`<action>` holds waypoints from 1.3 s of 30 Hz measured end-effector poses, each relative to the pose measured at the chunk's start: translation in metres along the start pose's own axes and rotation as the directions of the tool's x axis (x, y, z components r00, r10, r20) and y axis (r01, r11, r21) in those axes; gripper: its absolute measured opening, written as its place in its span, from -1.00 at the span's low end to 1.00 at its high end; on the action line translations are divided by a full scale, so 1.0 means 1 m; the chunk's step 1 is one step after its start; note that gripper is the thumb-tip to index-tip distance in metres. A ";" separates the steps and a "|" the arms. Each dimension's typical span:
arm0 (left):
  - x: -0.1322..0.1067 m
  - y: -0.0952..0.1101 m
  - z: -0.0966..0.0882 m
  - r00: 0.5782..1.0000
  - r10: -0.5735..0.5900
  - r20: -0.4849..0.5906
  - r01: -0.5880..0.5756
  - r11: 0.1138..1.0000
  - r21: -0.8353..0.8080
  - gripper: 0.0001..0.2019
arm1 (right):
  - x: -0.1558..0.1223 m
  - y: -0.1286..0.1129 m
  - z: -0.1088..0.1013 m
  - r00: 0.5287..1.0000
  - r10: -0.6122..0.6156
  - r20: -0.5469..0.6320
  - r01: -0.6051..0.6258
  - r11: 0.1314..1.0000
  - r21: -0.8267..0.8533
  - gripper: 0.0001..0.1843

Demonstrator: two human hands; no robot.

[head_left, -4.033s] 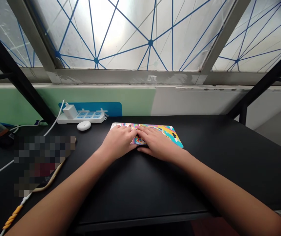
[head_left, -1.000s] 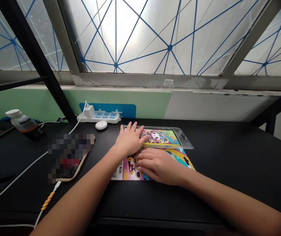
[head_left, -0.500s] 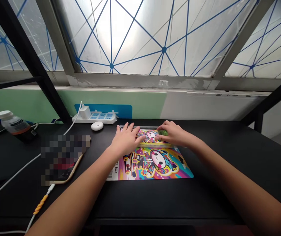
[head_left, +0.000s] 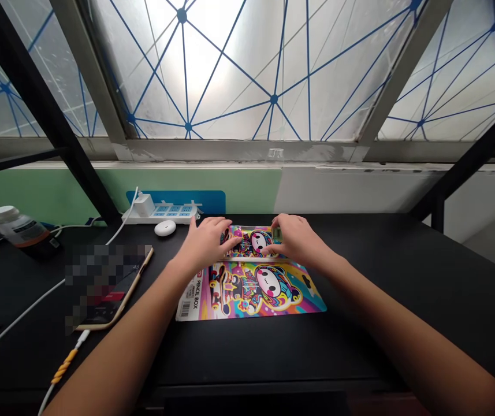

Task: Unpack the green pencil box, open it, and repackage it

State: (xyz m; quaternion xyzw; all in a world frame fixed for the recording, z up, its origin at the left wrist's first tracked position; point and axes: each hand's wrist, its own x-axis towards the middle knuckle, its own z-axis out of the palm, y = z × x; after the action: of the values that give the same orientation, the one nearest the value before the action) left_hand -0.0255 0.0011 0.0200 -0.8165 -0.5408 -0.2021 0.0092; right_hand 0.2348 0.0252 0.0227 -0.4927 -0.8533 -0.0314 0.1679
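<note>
Left hand: the left hand [head_left: 204, 244] is half open, fingers spread and curved over the left end of the cartoon pack [head_left: 250, 242]; a firm grip cannot be told from this view.
Right hand: the right hand [head_left: 297, 240] is cupped, its fingertips on the pack's right end, beside a small green patch; its grip is equally unclear.
Pack: it lies flat between the hands, its lower edge along the top of the printed card [head_left: 253, 293], and a clear plastic rim shows along that edge.
Progress: the pack and card lie separate; no opening shows in the pack, and nothing has come out of it.
Card: it lies flat on the black table [head_left: 360, 346], printed "PENCIL BOX".
Around: a phone [head_left: 119, 297], partly blurred, lies left of the card; beyond are a white earbud case [head_left: 164, 228], a power strip [head_left: 160, 214] and a bottle [head_left: 22, 228].
</note>
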 end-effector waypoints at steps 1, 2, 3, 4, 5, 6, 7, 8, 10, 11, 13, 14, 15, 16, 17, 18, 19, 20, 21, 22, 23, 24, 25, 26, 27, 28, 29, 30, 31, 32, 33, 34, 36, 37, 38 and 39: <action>0.001 -0.006 -0.005 1.000 0.027 0.000 -0.027 0.999 -0.022 -0.54 | -0.002 -0.004 -0.002 0.999 -0.016 -0.039 0.015 1.000 -0.021 -0.57; 0.003 -0.011 -0.012 0.999 0.039 0.010 -0.038 0.998 -0.053 -0.55 | -0.004 -0.008 -0.005 0.997 -0.037 -0.073 0.034 0.998 -0.047 -0.59; 0.003 -0.016 -0.019 0.999 0.039 0.023 -0.037 0.995 -0.098 -0.56 | -0.006 -0.011 -0.008 0.993 -0.066 -0.099 0.058 0.995 -0.077 -0.62; 0.002 -0.018 -0.027 0.999 0.044 0.026 -0.040 0.990 -0.135 -0.58 | -0.009 -0.015 -0.013 0.986 -0.102 -0.129 0.088 0.990 -0.113 -0.64; -0.001 -0.019 -0.036 0.998 0.065 0.009 -0.063 0.987 -0.150 -0.62 | -0.012 -0.019 -0.019 0.975 -0.148 -0.165 0.123 0.981 -0.152 -0.67; -0.007 -0.016 -0.044 0.994 0.104 -0.034 -0.108 0.985 -0.138 -0.66 | -0.017 -0.023 -0.026 0.958 -0.200 -0.206 0.162 0.969 -0.187 -0.69; -0.016 -0.011 -0.052 0.982 0.158 -0.100 -0.167 0.981 -0.099 -0.71 | -0.023 -0.027 -0.034 0.935 -0.250 -0.252 0.198 0.956 -0.216 -0.71; -0.029 -0.004 -0.059 0.960 0.210 -0.184 -0.222 0.974 -0.049 -0.72 | -0.033 -0.031 -0.041 0.905 -0.296 -0.304 0.229 0.944 -0.238 -0.71; -0.061 0.014 -0.066 0.893 0.274 -0.357 -0.278 0.960 0.041 -0.72 | -0.057 -0.039 -0.051 0.840 -0.369 -0.397 0.283 0.923 -0.260 -0.68; -0.078 0.023 -0.065 0.870 0.277 -0.408 -0.273 0.960 0.068 -0.68 | -0.072 -0.042 -0.053 0.802 -0.403 -0.441 0.306 0.911 -0.277 -0.70; -0.111 0.035 -0.055 0.852 0.266 -0.451 -0.255 0.963 0.085 -0.61 | -0.100 -0.046 -0.049 0.763 -0.456 -0.459 0.354 0.888 -0.293 -0.69; -0.125 0.039 -0.047 0.858 0.252 -0.448 -0.244 0.967 0.077 -0.59 | -0.112 -0.047 -0.045 0.750 -0.472 -0.463 0.375 0.880 -0.291 -0.70; -0.135 0.040 -0.037 0.864 0.231 -0.447 -0.230 0.971 0.058 -0.59 | -0.122 -0.046 -0.039 0.745 -0.481 -0.462 0.392 0.876 -0.279 -0.70; -0.142 0.040 -0.028 0.874 0.213 -0.436 -0.222 0.975 0.032 -0.60 | -0.128 -0.045 -0.032 0.747 -0.483 -0.457 0.406 0.876 -0.262 -0.72; -0.147 0.039 -0.018 0.893 0.175 -0.414 -0.198 0.980 -0.013 -0.63 | -0.133 -0.043 -0.026 0.756 -0.480 -0.445 0.415 0.877 -0.242 -0.75; -0.149 0.037 -0.010 0.918 0.132 -0.373 -0.165 0.985 -0.058 -0.64 | -0.135 -0.041 -0.020 0.770 -0.475 -0.426 0.420 0.880 -0.224 -0.77; -0.149 0.035 -0.004 0.943 0.079 -0.323 -0.120 0.987 -0.107 -0.64 | -0.135 -0.039 -0.015 0.786 -0.466 -0.406 0.419 0.885 -0.205 -0.80; -0.149 0.033 0.001 0.964 0.021 -0.265 -0.064 0.986 -0.155 -0.61 | -0.135 -0.038 -0.011 0.803 -0.453 -0.387 0.413 0.892 -0.185 -0.82; -0.149 0.031 0.004 0.979 -0.035 -0.202 -0.005 0.981 -0.193 -0.56 | -0.134 -0.038 -0.008 0.821 -0.436 -0.368 0.405 0.900 -0.160 -0.84; -0.148 0.029 0.005 0.986 -0.086 -0.144 0.053 0.974 -0.221 -0.49 | -0.133 -0.038 -0.006 0.841 -0.412 -0.350 0.393 0.911 -0.127 -0.88; -0.148 0.028 0.005 0.987 -0.128 -0.092 0.103 0.966 -0.238 -0.41 | -0.133 -0.039 -0.004 0.863 -0.382 -0.330 0.375 0.923 -0.085 -0.90; -0.149 0.028 0.005 0.986 -0.157 -0.048 0.141 0.959 -0.244 -0.36 | -0.133 -0.040 -0.003 0.887 -0.348 -0.303 0.354 0.934 -0.036 -0.86; -0.149 0.028 0.004 0.984 -0.176 -0.015 0.168 0.956 -0.242 -0.33 | -0.134 -0.041 -0.002 0.911 -0.314 -0.268 0.330 0.944 0.016 -0.75; -0.150 0.028 0.003 0.982 -0.188 0.006 0.184 0.954 -0.238 -0.32 | -0.135 -0.042 -0.002 0.933 -0.281 -0.224 0.303 0.951 0.068 -0.63; -0.151 0.028 0.002 0.981 -0.195 0.016 0.193 0.952 -0.237 -0.33 | -0.136 -0.042 -0.002 0.951 -0.248 -0.183 0.271 0.956 0.116 -0.52; -0.151 0.028 0.002 0.980 -0.196 0.017 0.194 0.951 -0.241 -0.36 | -0.138 -0.041 -0.001 0.966 -0.215 -0.146 0.237 0.959 0.157 -0.44; -0.152 0.027 0.003 0.981 -0.194 0.011 0.191 0.950 -0.247 -0.38 | -0.139 -0.039 -0.002 0.977 -0.181 -0.114 0.200 0.961 0.191 -0.38; -0.152 0.027 0.003 0.981 -0.192 0.002 0.186 0.949 -0.253 -0.39 | -0.140 -0.037 -0.002 0.986 -0.140 -0.089 0.156 0.963 0.218 -0.35; -0.152 0.026 0.005 0.982 -0.189 -0.009 0.180 0.949 -0.258 -0.39 | -0.141 -0.033 -0.003 0.993 -0.097 -0.068 0.111 0.964 0.241 -0.33; -0.152 0.024 0.006 0.982 -0.187 -0.019 0.175 0.949 -0.261 -0.38 | -0.141 -0.029 -0.005 0.997 -0.057 -0.047 0.067 0.962 0.264 -0.34; -0.152 0.023 0.007 0.982 -0.188 -0.027 0.175 0.949 -0.263 -0.36 | -0.141 -0.024 -0.008 0.999 -0.027 -0.021 0.032 0.957 0.288 -0.35; -0.153 0.022 0.008 0.981 -0.193 -0.030 0.178 0.947 -0.265 -0.34 | -0.141 -0.020 -0.012 1.000 -0.008 0.008 0.005 0.950 0.311 -0.37; -0.153 0.020 0.010 0.977 -0.210 -0.027 0.195 0.943 -0.270 -0.29 | -0.137 -0.011 -0.022 0.998 -0.008 0.059 -0.014 0.936 0.353 -0.38; -0.154 0.020 0.011 0.976 -0.215 -0.023 0.201 0.941 -0.273 -0.26 | -0.134 -0.008 -0.027 0.997 -0.014 0.077 -0.015 0.927 0.374 -0.38; -0.154 0.021 0.011 0.975 -0.222 -0.019 0.208 0.938 -0.276 -0.23 | -0.130 -0.005 -0.032 0.996 -0.011 0.091 -0.027 0.917 0.399 -0.41; -0.154 0.021 0.011 0.973 -0.228 -0.017 0.215 0.936 -0.280 -0.20 | -0.125 -0.003 -0.036 0.994 0.009 0.108 -0.054 0.903 0.427 -0.49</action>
State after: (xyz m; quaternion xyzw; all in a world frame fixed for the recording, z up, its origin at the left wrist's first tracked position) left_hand -0.0547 -0.1410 -0.0380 -0.7384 -0.5954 -0.2953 -0.1142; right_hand 0.2993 -0.0879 0.0175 -0.4584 -0.8387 0.1853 0.2283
